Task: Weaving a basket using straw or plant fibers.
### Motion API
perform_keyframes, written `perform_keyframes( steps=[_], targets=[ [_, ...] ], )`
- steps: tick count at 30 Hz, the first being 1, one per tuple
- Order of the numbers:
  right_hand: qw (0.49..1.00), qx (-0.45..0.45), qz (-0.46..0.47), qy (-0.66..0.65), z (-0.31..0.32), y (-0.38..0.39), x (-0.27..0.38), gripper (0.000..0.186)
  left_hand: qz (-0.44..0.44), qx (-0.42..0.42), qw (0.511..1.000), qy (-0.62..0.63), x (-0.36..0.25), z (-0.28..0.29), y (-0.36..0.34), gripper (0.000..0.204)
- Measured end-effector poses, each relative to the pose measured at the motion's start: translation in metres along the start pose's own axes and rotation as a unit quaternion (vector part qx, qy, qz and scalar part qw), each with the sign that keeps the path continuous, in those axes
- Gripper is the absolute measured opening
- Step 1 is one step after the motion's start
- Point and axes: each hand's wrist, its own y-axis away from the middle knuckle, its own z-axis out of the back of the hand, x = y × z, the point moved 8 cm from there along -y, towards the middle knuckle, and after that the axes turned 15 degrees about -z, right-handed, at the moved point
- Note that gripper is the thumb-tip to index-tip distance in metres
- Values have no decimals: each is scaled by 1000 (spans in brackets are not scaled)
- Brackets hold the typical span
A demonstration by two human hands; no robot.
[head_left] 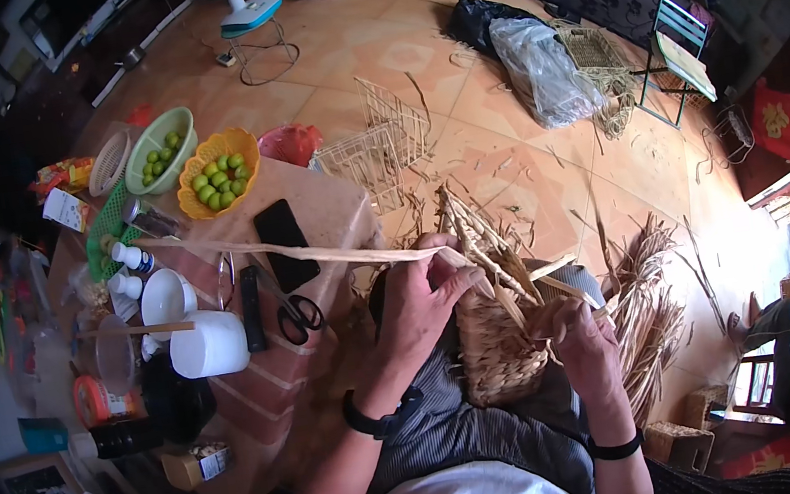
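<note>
On my lap sits a partly woven basket [493, 354] of tan dried plant strands, with loose ends sticking out at its top. A long flat plant strip [315, 253] runs from the basket's upper edge leftward over the table. My left hand [414, 307] pinches that strip close to the edge. At the basket's right side, my right hand [586, 346] is closed on a short pale strand end [571, 289]; its fingertips are partly hidden. A large bundle of dried strands [652, 312] rests just right of my legs.
The table [331, 185] at left carries a phone [285, 245], scissors [301, 319], a white tub [209, 343] and bowls of green fruit [222, 178]. Wire frames [382, 153] stand on the floor ahead. Plastic bags [537, 70] and a folding chair [678, 66] are farther off. Another person [782, 344] sits at right.
</note>
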Motion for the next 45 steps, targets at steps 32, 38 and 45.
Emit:
perform_keyframes(
  steps=[32,38,45],
  targets=[
    [998,-13,8,-57,15,24,-11,43,96,65,944,309,57,-6,2,17],
    [996,-8,34,-76,26,25,-5,43,215,-88,824,517,63,-15,31,18],
    [985,-6,57,-165,25,24,9,32,119,19,941,317,57,0,20,20]
  ],
)
